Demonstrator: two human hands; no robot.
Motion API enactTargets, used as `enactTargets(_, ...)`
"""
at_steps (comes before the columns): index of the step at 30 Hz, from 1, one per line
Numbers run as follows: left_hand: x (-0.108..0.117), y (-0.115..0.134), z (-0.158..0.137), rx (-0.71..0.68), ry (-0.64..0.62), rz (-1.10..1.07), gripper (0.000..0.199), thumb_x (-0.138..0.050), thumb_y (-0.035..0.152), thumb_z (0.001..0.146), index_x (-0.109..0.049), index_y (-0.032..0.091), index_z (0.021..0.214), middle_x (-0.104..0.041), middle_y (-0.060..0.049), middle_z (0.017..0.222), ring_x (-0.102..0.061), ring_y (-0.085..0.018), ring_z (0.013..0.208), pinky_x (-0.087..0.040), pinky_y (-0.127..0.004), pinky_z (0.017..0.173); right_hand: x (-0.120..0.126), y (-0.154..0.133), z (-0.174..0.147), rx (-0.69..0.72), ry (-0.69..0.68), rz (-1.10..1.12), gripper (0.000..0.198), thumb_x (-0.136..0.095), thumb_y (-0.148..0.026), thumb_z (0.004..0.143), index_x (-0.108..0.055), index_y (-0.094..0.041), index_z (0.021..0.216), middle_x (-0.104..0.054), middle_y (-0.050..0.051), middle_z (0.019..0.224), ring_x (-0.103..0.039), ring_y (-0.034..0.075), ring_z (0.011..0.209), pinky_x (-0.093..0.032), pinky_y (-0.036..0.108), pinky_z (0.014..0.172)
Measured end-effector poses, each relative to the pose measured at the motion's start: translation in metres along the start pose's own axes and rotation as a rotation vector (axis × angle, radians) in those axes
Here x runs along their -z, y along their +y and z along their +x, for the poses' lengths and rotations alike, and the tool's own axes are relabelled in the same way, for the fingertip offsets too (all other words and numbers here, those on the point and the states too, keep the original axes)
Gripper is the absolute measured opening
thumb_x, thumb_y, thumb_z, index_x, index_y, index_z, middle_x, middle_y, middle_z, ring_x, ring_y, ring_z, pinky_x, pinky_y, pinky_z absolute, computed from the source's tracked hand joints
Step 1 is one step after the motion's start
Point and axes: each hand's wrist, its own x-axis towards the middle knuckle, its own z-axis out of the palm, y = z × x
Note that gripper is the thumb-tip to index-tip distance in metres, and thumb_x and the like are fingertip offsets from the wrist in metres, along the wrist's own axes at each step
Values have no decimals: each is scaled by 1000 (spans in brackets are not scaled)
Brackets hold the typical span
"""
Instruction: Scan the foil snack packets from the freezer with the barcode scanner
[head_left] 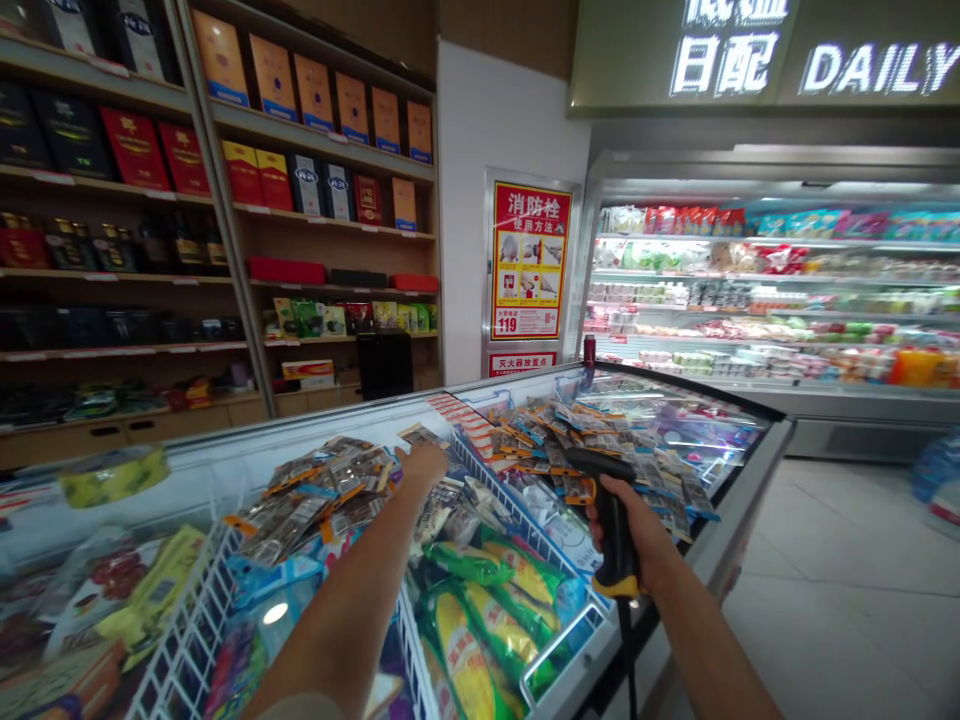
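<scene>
My right hand (637, 535) is wrapped round the handle of a black and yellow barcode scanner (616, 530), whose cable hangs down. Its head is over a spread of small flat packets (592, 430) with orange and blue edges, lying on the freezer's glass top. Stretched forward, my left hand (424, 464) has its fingers closed at a small packet (420, 435); the fingertips are partly hidden. Just left of that hand lies another heap of similar packets (322, 490).
Below the glass of the chest freezer (750, 540), white wire baskets (187, 620) hold green and yellow corn bags (487, 610) and other frozen goods. A roll of yellow tape (112, 475) sits at the left, a red can (589, 350) at the far corner. Shelves and a lit chiller (772, 300) stand behind.
</scene>
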Motion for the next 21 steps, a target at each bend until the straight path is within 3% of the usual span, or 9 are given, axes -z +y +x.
enactTargets(4, 0, 18, -14, -70, -39, 127, 24, -40, 17, 74, -61, 16, 85, -62, -14, 93, -53, -28, 96, -16, -56, 91, -1, 4, 0, -12, -20, -8, 21, -53, -37, 71, -50, -17, 66, -51, -4, 44, -45, 8, 32, -37, 20, 30)
enactTargets(8, 3, 21, -28, 38, 124, 107, 35, -41, 28, 76, -52, 18, 107, -56, -15, 104, -51, -28, 97, -36, -43, 80, -4, 5, -2, -22, -14, -22, 22, -52, -37, 71, -49, -17, 65, -50, -4, 43, -45, 9, 32, -37, 21, 30)
enactTargets(10, 1, 22, -31, 117, 153, 118, 43, -44, 35, 74, -47, 18, 114, -54, -17, 104, -49, -31, 100, -38, -41, 77, -6, 5, -2, -44, -21, -40, 21, -51, -38, 71, -50, -17, 67, -49, -4, 43, -45, 9, 32, -37, 21, 30)
enactTargets(13, -6, 24, -27, 118, 122, 120, 43, -46, 33, 73, -47, 18, 114, -56, -16, 101, -48, -31, 101, -37, -41, 79, -10, 7, -1, -56, -37, -68, 22, -51, -39, 71, -50, -17, 69, -51, -4, 44, -45, 9, 32, -37, 21, 30)
enactTargets(17, -14, 23, -18, 44, 102, -72, 42, -50, 16, 69, -49, 20, 111, -58, -11, 100, -53, -22, 95, -39, -31, 77, -17, 11, -2, -59, -76, -102, 23, -52, -40, 70, -51, -17, 72, -51, -4, 46, -46, 9, 33, -37, 20, 30)
enactTargets(21, -14, 17, -12, 19, 155, -478, 45, -53, 6, 61, -54, 16, 105, -60, -5, 90, -56, -16, 79, -42, -25, 71, -28, 12, -7, -116, -138, -166, 24, -50, -40, 71, -52, -16, 72, -51, -3, 44, -45, 9, 31, -36, 20, 28)
